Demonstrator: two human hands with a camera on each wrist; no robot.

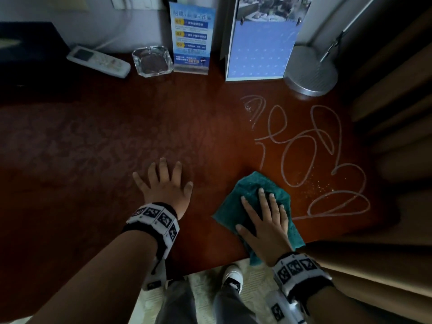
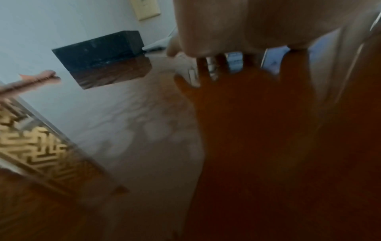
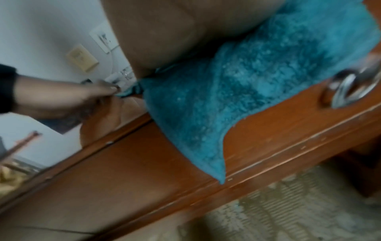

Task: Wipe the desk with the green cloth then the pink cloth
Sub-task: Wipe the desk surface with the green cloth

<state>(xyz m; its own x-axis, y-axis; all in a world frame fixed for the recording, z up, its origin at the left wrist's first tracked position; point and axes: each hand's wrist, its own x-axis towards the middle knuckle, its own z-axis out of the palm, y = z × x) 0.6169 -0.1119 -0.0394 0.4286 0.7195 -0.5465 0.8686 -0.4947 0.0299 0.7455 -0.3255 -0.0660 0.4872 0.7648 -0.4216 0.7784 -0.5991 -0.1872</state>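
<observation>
The green cloth (image 1: 250, 195) lies flat near the front edge of the dark red desk (image 1: 117, 136), one corner hanging over the edge (image 3: 206, 130). My right hand (image 1: 264, 213) presses flat on the cloth with straight fingers. My left hand (image 1: 163, 181) rests flat on the bare desk to the left, fingers spread, holding nothing. Pale squiggly lines of residue (image 1: 311, 155) cover the desk beyond and to the right of the cloth. No pink cloth is in view.
Along the back stand a white remote (image 1: 98, 60), a glass ashtray (image 1: 152, 61), a blue sign card (image 1: 191, 38), a desk calendar (image 1: 261, 50) and a round metal lamp base (image 1: 311, 71). A black box (image 2: 98, 48) sits far left. Brown curtains (image 1: 397, 101) hang right.
</observation>
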